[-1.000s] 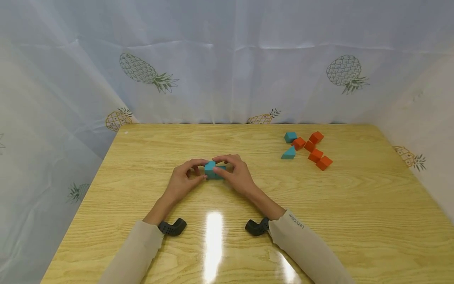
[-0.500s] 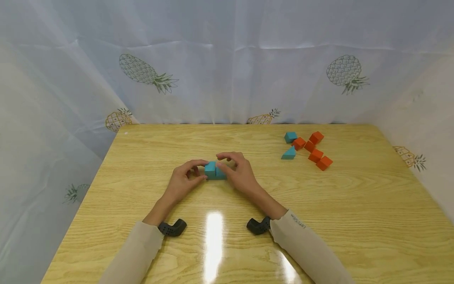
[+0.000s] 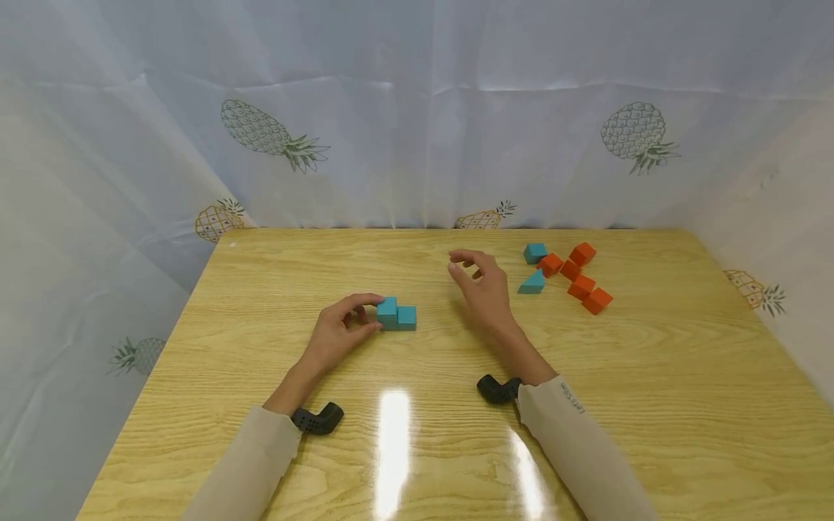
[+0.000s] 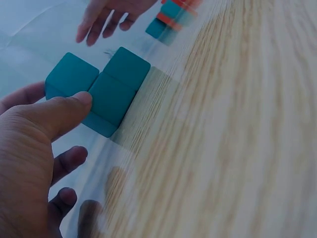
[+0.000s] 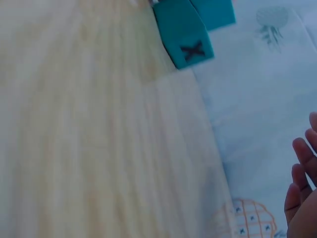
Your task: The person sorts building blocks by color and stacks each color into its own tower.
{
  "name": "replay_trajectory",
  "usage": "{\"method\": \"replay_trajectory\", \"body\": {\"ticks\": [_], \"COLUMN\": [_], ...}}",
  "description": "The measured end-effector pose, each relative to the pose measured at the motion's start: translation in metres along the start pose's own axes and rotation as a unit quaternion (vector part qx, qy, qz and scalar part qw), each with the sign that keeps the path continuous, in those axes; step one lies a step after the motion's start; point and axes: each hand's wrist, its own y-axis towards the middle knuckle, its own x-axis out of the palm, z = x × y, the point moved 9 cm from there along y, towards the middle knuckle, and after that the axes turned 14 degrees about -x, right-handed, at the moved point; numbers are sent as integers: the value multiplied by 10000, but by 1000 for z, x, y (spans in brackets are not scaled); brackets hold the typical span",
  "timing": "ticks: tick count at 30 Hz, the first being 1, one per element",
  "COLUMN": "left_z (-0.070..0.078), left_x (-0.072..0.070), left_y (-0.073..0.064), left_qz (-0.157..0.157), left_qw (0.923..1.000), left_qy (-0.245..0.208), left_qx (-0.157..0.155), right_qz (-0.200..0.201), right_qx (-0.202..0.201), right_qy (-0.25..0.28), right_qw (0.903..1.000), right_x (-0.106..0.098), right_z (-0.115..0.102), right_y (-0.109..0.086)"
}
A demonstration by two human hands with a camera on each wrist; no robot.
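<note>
Head view: your left hand (image 3: 337,329) pinches an upper blue cube (image 3: 387,307); relaxed right hand (image 3: 485,291) nearer the far counter edge (image 3: 365,233).

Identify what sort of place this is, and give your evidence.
Probably a small, curtained-off work or recording station: pineapple-print fabric hangs on three sides of a wood-grain table, and a black device sits at each wrist.

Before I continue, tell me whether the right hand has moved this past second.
Yes, the right hand moved right and forward, closer to the blue triangular block.
</note>
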Motion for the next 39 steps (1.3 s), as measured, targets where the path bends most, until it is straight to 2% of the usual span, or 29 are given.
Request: {"method": "replay_trajectory", "body": {"ticks": [10,14,18,28,30,34,35,37,39], "left_z": [2,2,1,0,10,11,11,0,0], "left_x": [-1,-2,-2,-1,-1,0,0,1,1], "left_y": [-1,0,0,0,-2,-1,-1,1,1], "left_qz": [-15,9,-16,-23,-51,-90,-85,-73,-73], "left_qw": [9999,9998,9999,10000,9999,9999,9999,9999,9999], "left_qy": [98,101,65,-3,-12,-15,-17,-34,-63], "left_qx": [129,153,133,92,100,82,93,81,96], "right_qz": [674,962,1080,679,603,452,403,335,285], "right_qx": [343,567,946,1403,1507,1586,1596,1561,1524], "right_qy": [-530,-883,-1127,-1383,-1410,-1443,-1448,-1470,-1513], "right_qw": [9957,9898,9832,9781,9766,9757,9757,9762,9763], "right_x": [-60,-85,-103,-112,-114,-114,-114,-113,-112], "right_z": [23,35,47,69,73,77,77,78,79], "right_y": [7,6,3,-5,-7,-7,-7,-7,-6]}}
